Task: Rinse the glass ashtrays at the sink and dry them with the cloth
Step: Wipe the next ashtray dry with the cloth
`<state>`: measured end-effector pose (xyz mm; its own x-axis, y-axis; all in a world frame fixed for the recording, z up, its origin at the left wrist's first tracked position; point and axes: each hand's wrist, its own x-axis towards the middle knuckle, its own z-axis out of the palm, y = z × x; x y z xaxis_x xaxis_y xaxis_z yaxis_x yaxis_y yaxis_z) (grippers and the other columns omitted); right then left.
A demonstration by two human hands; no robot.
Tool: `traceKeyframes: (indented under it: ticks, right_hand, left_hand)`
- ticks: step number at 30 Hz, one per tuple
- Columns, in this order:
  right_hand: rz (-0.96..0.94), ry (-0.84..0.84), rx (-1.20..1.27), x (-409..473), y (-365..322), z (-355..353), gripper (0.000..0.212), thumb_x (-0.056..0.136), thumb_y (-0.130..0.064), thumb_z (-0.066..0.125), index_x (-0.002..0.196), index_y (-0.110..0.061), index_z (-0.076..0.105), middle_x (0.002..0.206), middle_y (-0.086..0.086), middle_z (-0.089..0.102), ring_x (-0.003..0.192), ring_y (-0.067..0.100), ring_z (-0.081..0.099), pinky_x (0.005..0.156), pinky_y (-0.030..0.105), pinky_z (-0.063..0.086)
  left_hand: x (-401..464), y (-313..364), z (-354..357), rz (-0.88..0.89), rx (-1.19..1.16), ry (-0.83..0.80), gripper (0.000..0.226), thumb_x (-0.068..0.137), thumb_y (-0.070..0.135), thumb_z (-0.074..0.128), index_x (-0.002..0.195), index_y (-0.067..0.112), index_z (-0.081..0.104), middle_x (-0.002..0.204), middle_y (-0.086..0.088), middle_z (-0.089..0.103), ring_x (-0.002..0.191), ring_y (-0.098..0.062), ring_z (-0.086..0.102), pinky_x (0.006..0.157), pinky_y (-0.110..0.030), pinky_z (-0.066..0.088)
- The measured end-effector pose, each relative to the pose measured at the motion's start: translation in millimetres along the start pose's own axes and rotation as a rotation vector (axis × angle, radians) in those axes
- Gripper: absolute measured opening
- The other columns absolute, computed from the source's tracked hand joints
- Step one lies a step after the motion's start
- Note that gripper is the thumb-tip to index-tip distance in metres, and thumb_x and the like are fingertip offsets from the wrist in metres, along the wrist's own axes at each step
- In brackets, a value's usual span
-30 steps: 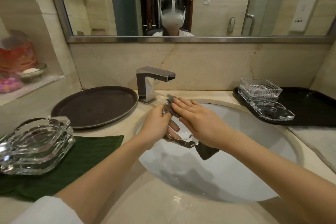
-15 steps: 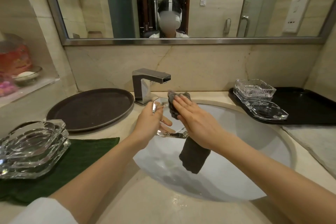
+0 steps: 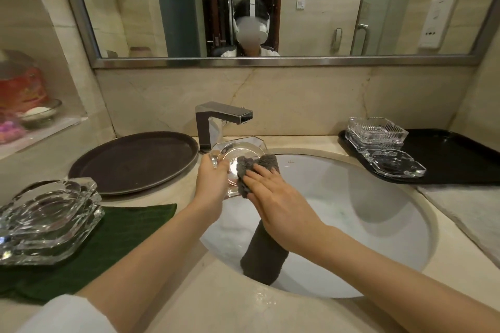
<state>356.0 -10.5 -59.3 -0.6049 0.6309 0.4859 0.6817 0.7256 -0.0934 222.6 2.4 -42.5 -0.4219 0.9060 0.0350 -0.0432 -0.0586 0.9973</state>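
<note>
My left hand (image 3: 211,184) grips a clear glass ashtray (image 3: 238,153) by its left rim and holds it tilted over the back of the white sink (image 3: 365,213), just under the faucet (image 3: 216,123). My right hand (image 3: 273,194) presses a dark grey cloth (image 3: 254,167) with straight fingers against the ashtray's inner face. The cloth's long tail (image 3: 263,251) hangs down into the basin. Two heavy glass ashtrays (image 3: 46,219) are stacked on a green cloth (image 3: 130,227) at the left. More glass ashtrays (image 3: 378,132) sit on a black tray (image 3: 460,159) at the right.
A round dark tray (image 3: 135,162) lies on the counter left of the faucet. A wall niche (image 3: 24,105) at the far left holds a red packet and a small dish. A pale towel (image 3: 465,208) lies on the counter at the right. A mirror runs along the wall.
The ashtray has turned from edge-on to face up towards me and risen nearer the faucet. My right hand has shifted the cloth onto its inner face, and more cloth hangs down.
</note>
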Motion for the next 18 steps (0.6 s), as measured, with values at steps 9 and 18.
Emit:
traceKeyframes:
  ticks: [9,18]
  right_hand:
    - [-0.049,-0.078,-0.189,21.7,-7.2,-2.6,0.065,0.092,-0.040,0.006,0.147,-0.008,0.022,0.154,0.009,0.021,0.144,0.022,0.014,0.111,0.036,-0.004]
    - [-0.026,-0.175,-0.149,33.4,-8.2,-5.7,0.064,0.098,-0.047,0.016,0.148,-0.013,-0.005,0.157,0.003,-0.008,0.144,0.015,-0.013,0.115,0.036,-0.011]
  left_hand:
    - [-9.5,3.5,5.9,0.017,-0.066,-0.227,0.036,0.101,0.039,0.029,0.130,0.025,0.047,0.125,0.000,0.059,0.111,-0.013,0.057,0.071,-0.025,0.049]
    - [-6.2,6.7,-4.6,-0.198,-0.213,-0.339,0.046,0.099,0.047,0.024,0.136,0.027,0.044,0.128,0.003,0.055,0.112,-0.014,0.054,0.074,-0.028,0.048]
